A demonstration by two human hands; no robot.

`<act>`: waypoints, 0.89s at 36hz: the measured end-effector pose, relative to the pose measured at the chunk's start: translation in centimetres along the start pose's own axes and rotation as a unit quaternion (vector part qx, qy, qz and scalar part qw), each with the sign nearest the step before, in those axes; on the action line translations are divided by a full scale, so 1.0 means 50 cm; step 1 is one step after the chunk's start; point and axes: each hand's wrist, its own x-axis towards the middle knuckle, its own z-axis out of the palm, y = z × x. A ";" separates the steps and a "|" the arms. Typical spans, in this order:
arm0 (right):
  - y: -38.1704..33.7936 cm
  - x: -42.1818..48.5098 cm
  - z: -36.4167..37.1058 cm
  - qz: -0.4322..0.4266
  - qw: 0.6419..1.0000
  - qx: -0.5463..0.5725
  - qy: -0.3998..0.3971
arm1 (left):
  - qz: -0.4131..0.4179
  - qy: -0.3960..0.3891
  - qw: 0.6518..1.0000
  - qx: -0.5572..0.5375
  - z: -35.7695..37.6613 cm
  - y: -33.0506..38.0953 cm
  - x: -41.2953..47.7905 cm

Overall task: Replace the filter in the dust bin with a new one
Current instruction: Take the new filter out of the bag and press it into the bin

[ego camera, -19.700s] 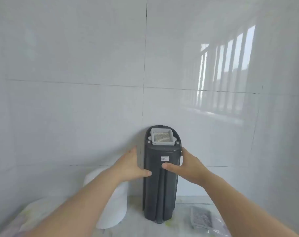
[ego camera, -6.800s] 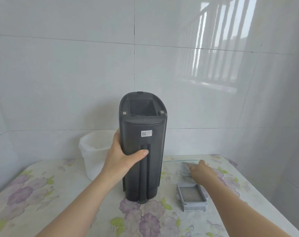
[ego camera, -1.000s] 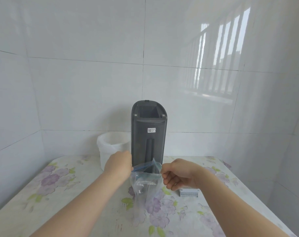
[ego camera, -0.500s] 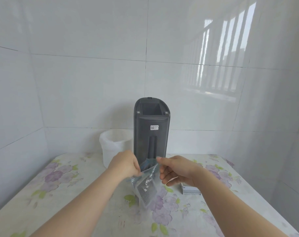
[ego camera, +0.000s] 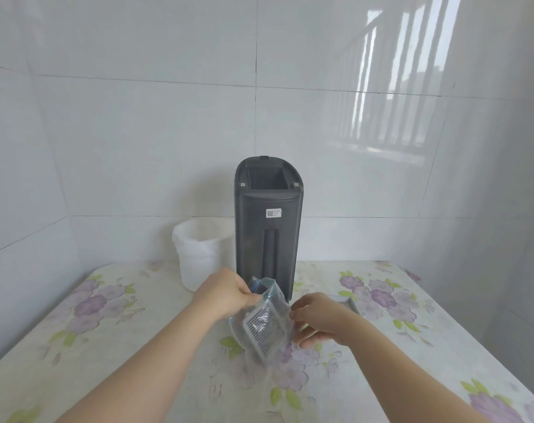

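Note:
The tall dark grey dust bin [ego camera: 267, 233] stands upright at the back of the table, its top filter slot bare. In front of it my left hand [ego camera: 226, 293] pinches the top edge of a clear plastic bag [ego camera: 264, 319]. Inside the bag sits the new white filter [ego camera: 264, 326], tilted. My right hand [ego camera: 317, 319] is at the bag's right side, fingers curled and touching it. The old filter [ego camera: 346, 303] lies flat on the table behind my right hand, mostly hidden.
A white plastic bucket [ego camera: 198, 254] stands left of the dust bin against the tiled wall. The table [ego camera: 107, 331] has a floral cloth. White tiled walls close in at the back and both sides.
My right hand has dropped from the bag's top edge to its right side. The bag with the new filter has tilted and sunk a little lower.

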 end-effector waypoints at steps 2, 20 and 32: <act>0.000 0.002 -0.001 -0.002 1.000 -0.006 0.002 | 0.002 0.002 1.000 0.011 0.001 0.000 0.000; -0.002 -0.007 -0.019 -0.006 0.999 -0.039 0.011 | -0.051 -0.007 0.994 -0.091 -0.017 0.019 -0.013; 0.001 -0.033 -0.053 0.015 0.997 -0.066 0.043 | -0.072 -0.005 0.968 -0.238 -0.082 0.037 -0.036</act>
